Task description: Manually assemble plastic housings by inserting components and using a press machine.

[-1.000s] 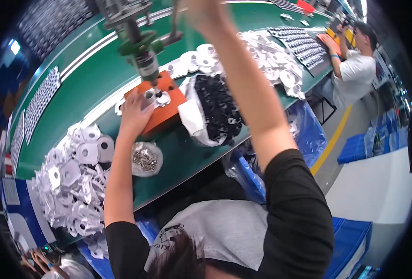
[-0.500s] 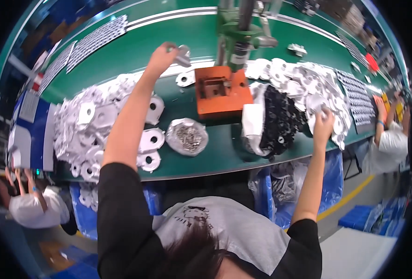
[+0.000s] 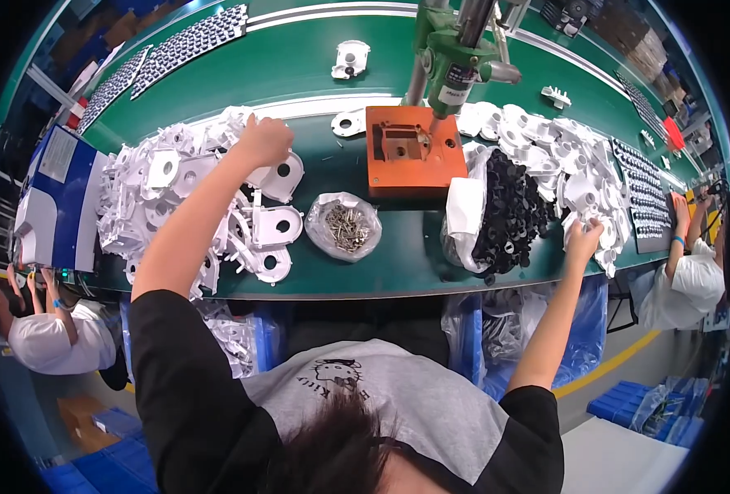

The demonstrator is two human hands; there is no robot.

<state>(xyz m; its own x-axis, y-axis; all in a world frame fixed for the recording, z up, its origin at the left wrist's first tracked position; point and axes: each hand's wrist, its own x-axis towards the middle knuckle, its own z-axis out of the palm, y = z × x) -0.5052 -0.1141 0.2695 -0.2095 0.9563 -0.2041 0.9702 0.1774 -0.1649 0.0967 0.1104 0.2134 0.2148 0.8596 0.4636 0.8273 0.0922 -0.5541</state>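
Observation:
At the upper left, my left hand is over the inner edge of a pile of white plastic housings. Its fingers are curled, and whatever they grip is hidden. Out to the right, my right hand pinches a white plastic part at the near side of a second pile of white parts. Between my arms lies a clear bag of small metal pins. A single white housing with a dark round piece rests on the green belt beyond the bench edge.
A green press stands over an orange fixture block. A bag of black plastic pieces lies right of it. One white part sits left of the block. Blue-lined bins stand below the bench. Co-workers are at both sides.
My left hand has let go of a white housing, now on the belt, and come back to the left pile. My right hand has shifted slightly nearer. The view has shifted a little.

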